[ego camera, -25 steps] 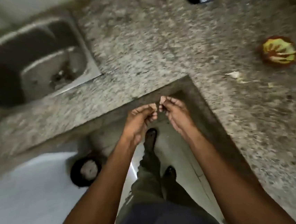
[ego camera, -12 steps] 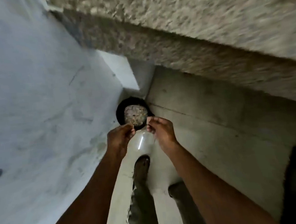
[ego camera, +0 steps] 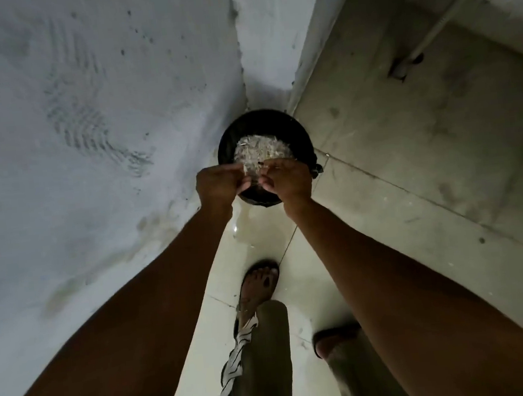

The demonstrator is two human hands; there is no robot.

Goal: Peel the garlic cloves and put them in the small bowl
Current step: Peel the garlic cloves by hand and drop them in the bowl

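Both my hands are held over a black bin (ego camera: 298, 130) that stands on the floor in a corner and holds pale dry peel scraps (ego camera: 262, 150). My left hand (ego camera: 219, 182) has its fingers curled, with a thin pale strip of garlic skin (ego camera: 246, 167) hanging at its fingertips. My right hand (ego camera: 287, 179) is curled too, its fingertips pinched close to the left hand's. What the right fingers pinch is too small and hidden to make out. No bowl is in view.
A grey plastered wall (ego camera: 86, 119) fills the left side. A concrete face (ego camera: 423, 134) rises on the right, with a pipe (ego camera: 447, 14) running along it. My sandalled feet (ego camera: 259, 284) stand on pale floor tiles, and a wet patch (ego camera: 256, 227) lies before the bin.
The view has swung from the granite counter and sink down to the floor corner. My hands, still together, have moved from counter height to just over the black bin.
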